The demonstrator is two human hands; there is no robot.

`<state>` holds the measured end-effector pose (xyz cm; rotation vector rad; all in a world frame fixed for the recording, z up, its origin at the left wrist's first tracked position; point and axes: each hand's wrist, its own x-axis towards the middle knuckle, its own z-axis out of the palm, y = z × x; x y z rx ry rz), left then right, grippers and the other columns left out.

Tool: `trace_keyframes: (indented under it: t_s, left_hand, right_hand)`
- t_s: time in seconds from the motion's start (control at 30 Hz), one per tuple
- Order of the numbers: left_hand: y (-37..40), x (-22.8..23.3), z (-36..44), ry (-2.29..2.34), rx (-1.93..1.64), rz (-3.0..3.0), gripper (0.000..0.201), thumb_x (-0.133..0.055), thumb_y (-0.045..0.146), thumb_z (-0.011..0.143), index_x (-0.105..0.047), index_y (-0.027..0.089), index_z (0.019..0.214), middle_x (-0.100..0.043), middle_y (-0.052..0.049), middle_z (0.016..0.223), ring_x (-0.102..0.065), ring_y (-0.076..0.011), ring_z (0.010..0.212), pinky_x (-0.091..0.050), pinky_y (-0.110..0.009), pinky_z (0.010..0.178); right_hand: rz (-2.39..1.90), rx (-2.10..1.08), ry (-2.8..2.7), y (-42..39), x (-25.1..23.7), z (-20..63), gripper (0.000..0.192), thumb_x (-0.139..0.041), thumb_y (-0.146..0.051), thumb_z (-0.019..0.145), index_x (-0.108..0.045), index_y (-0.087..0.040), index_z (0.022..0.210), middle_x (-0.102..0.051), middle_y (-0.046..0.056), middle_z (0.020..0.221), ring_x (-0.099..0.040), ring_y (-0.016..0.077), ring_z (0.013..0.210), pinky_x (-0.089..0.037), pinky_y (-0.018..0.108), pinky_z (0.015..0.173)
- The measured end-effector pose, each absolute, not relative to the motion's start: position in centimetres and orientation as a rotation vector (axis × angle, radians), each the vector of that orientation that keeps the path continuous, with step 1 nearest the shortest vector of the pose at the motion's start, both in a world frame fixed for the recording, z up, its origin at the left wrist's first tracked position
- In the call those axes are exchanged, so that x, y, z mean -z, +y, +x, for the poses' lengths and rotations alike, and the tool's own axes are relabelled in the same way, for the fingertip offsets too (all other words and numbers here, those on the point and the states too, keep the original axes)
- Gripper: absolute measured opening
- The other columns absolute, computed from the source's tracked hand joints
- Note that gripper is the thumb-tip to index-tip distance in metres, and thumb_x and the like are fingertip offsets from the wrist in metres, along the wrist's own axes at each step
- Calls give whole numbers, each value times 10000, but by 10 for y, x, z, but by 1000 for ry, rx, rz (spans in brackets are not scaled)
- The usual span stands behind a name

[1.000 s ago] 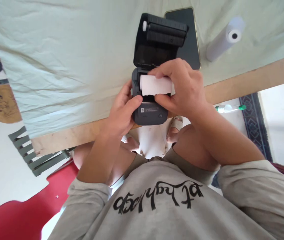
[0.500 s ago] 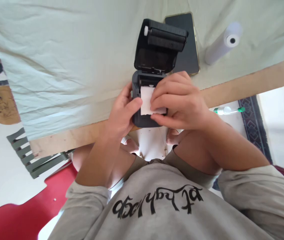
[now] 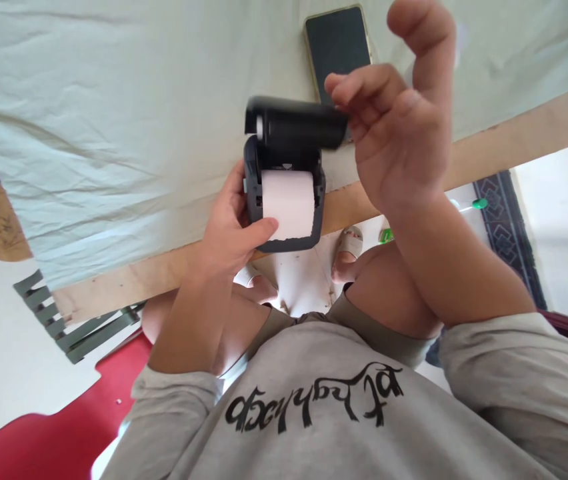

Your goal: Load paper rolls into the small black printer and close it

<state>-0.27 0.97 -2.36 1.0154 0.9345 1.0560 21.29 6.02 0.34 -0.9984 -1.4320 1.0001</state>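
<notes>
The right hand (image 3: 404, 127) has left the white paper strip (image 3: 287, 204) and now tips the hinged black lid (image 3: 297, 123) with its fingertips; the left hand (image 3: 231, 230) still grips the one dark grey printer (image 3: 284, 193) at the table's near edge, thumb on the paper; one black phone (image 3: 338, 43) lies beyond.

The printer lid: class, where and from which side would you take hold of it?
Probably grip the printer lid at its free right end, coming from the right: it stands half raised above the paper, and the left hand already occupies the printer's left side.
</notes>
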Motion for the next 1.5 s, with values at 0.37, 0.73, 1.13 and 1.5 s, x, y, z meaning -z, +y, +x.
trace_keyframes:
  t_s: [0.37,0.73,1.13,1.5]
  left_hand:
    - [3,12,2,859,-1118,893,589,-843,432,751,-621,285,1277,-717,-75,1161,-720,-291,1102,-617,-334,761]
    - [3,5,6,921,-1072,854,316,-754,427,864,-694,240,1110,-712,-24,846,-686,-152,663,-511,-240,517]
    - [4,10,3,959,-1047,835,391,-749,462,856,-673,253,1178,-741,-70,1013,-737,-276,1035,-554,-279,580]
    - [5,7,17,917,-1159,772,439,-542,606,968,-652,267,1222,-705,-67,1274,-616,-268,1323,-586,-368,975]
  right_hand:
    - [-982,-890,-2035,38,-11,210,482,-612,-520,925,-504,-272,1325,-589,76,1395,-631,243,1207,-611,353,882]
    - [-959,-1048,-2087,40,-3,207,654,-678,-487,868,-374,-272,1406,-551,69,1439,-632,229,1157,-603,388,932]
    - [-949,-944,-2137,44,-1,206,629,-647,-422,862,-374,-259,1405,-553,77,1433,-616,254,1210,-573,408,993]
    - [-976,-894,-2072,41,-3,208,623,-619,-513,901,-431,-294,1453,-529,77,1511,-552,281,1352,-520,441,1123]
